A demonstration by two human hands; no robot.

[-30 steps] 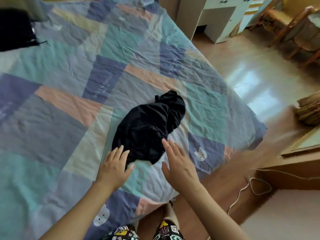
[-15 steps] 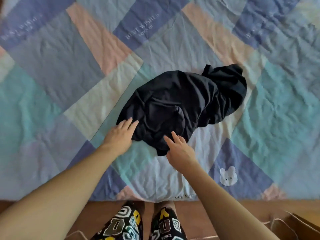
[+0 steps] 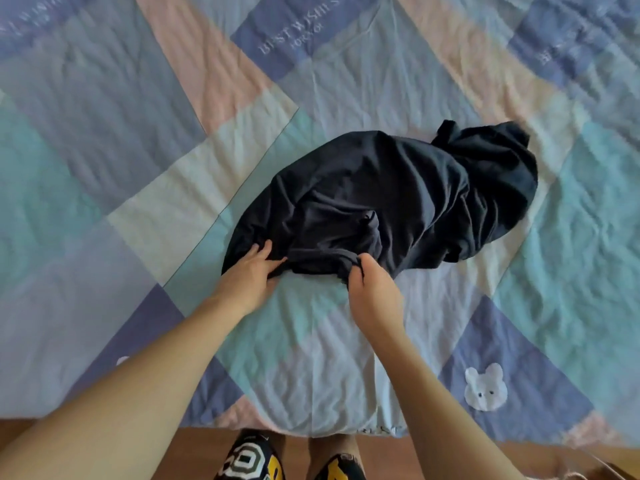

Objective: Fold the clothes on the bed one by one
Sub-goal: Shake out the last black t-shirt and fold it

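Note:
A crumpled black garment (image 3: 391, 199) lies in a heap on the bed, a little beyond the near edge. My left hand (image 3: 251, 275) grips the garment's near left edge, thumb and fingers around a fold. About a hand's width to the right, my right hand (image 3: 372, 289) pinches the near hem, fingers curled into the cloth. The stretch of hem between both hands is bunched up. The garment's far end forms a rumpled lump at the upper right.
A patchwork bedspread (image 3: 145, 188) in blue, teal, pink and pale patches covers the bed, with a white bear motif (image 3: 485, 391) at the near right. The bed's near edge meets a wooden floor (image 3: 408, 455) at the bottom, where my patterned shorts show.
The camera has tilted down over the bed. Both hands went from hovering open at the garment's near edge to taking hold of its hem.

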